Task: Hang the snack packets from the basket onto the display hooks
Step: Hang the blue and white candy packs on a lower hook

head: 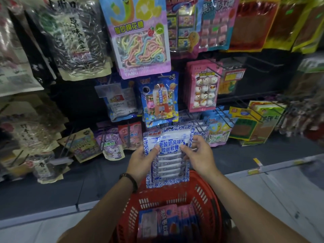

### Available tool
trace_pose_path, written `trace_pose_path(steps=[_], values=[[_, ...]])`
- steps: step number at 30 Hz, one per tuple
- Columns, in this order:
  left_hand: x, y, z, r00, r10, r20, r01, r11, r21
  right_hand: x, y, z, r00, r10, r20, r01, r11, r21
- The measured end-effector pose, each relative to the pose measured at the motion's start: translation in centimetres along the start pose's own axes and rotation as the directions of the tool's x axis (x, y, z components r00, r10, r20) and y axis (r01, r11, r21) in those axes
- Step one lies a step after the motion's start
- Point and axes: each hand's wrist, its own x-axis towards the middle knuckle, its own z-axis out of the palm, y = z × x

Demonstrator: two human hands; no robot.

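A blue-and-white snack packet (168, 160) with white candy sticks is held upright above the red basket (206, 195). My left hand (142, 162) grips its left edge and my right hand (199, 155) grips its right edge, thumbs on the front. The packet's top reaches a black wire display hook (199, 127) that carries more packets of the same blue-and-white kind behind it. Inside the basket lie pink and blue snack packets (168, 220). A dark bracelet is on my left wrist.
The display wall holds many hanging packets: a purple candy bag (140, 41), a blue gumball packet (160, 100), a pink snowman marshmallow packet (204, 92), seed bags at left. Bare black hooks (252, 64) stick out at right. A grey shelf base (263, 171) runs below.
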Motion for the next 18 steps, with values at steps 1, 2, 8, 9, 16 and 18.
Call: trace_pose_path(steps=[1,2,8,9,16,18], values=[[0.7,-0.1,0.2,1.000,0.010,-0.012,-0.010,0.998,0.056,0.3,0.4,-0.3,1.000,-0.008,0.007,0.008,1.000,-0.004],[1.4,-0.3,0.6,1.000,0.020,-0.023,-0.017,0.994,0.107,0.6,0.9,-0.6,1.000,-0.012,0.015,0.012,1.000,0.000],[5.3,-1.6,3.6,0.997,0.073,0.012,-0.074,0.979,0.190,2.9,4.2,-3.0,1.000,0.023,0.017,-0.026,0.978,0.206],[6.1,-2.0,4.4,0.997,0.082,0.002,-0.080,0.977,0.198,3.6,4.8,-3.2,0.999,0.042,-0.001,-0.040,0.969,0.245],[11.0,-5.1,10.7,0.999,0.050,-0.003,-0.049,0.988,0.144,7.9,9.1,-4.5,0.965,0.248,-0.080,-0.181,0.860,0.476],[12.3,-6.1,12.4,1.000,0.023,0.020,-0.026,0.993,0.115,9.3,10.9,-4.9,0.948,0.312,-0.061,-0.246,0.840,0.483]])
